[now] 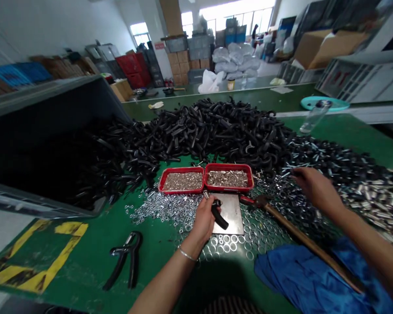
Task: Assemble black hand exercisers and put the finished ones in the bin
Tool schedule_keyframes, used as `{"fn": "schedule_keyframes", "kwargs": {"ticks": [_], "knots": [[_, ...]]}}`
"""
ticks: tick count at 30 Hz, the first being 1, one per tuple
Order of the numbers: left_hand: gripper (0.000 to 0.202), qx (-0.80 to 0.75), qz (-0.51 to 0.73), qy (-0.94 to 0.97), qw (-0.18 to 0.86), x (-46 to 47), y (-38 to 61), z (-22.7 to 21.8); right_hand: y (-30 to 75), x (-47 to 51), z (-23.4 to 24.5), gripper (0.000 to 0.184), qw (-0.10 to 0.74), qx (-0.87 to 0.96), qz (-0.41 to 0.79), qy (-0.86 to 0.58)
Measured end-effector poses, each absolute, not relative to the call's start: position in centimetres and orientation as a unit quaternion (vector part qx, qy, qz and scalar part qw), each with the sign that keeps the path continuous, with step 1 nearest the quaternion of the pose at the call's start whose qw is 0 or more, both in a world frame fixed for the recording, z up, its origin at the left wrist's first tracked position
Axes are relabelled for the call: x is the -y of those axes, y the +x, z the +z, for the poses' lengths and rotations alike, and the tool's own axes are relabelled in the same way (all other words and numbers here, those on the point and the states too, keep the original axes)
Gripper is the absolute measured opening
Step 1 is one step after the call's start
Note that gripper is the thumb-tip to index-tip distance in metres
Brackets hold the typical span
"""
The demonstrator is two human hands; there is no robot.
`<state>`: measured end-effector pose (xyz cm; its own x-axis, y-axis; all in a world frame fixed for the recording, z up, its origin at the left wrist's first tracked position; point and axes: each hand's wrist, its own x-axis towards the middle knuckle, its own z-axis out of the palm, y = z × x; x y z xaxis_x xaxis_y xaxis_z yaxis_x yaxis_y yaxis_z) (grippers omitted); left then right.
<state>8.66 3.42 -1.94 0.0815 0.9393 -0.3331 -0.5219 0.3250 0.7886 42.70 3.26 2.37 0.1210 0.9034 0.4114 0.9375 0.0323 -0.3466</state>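
My left hand [204,219] is closed around a curved black plastic handle [220,219] with a shiny metal piece at its upper end, above a flat metal plate [233,213]. Over on the right, my right hand [314,188] has its fingers pinched together at the edge of a heap of black-headed bolts [324,159]; what lies between the fingertips is too small to name. Two red trays [227,189] of small metal pins stand side by side behind the plate. An assembled black hand gripper [126,257] lies at the left.
A large mound of black handles [212,126] spans the back, spilling from a grey crate [98,208]. Metal nuts [163,207] and rings [227,244] are scattered around the plate. A wooden-handled hammer [301,235] rests near blue cloth [281,270]. Silver sleeves [376,200] and a clear bottle [314,117] are right.
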Motion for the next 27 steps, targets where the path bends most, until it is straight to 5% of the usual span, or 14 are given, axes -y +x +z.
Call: {"fn": "schedule_keyframes", "kwargs": {"ticks": [5, 18, 23, 27], "knots": [[0.032, -0.407, 0.519, 0.26, 0.705, -2.9, 10.2, -0.7, 29.3, 0.9, 2.6, 0.027, 0.441, 0.631, 0.277, -0.575], [0.033, -0.468, 0.425, 0.502, 0.59, -1.8, 8.6, 0.1, 25.7, 1.5, 1.3, 0.018, 0.355, 0.752, 0.251, -0.496], [0.023, -0.486, 0.422, 0.613, 0.458, -2.3, 8.4, 0.9, 23.9, 0.6, 0.9, 0.042, 0.352, 0.597, 0.492, -0.526], [0.023, -0.474, 0.41, 0.66, 0.414, -2.7, 7.6, 0.5, 23.1, 0.7, 0.8, 0.043, 0.357, 0.536, 0.593, -0.483]]}}
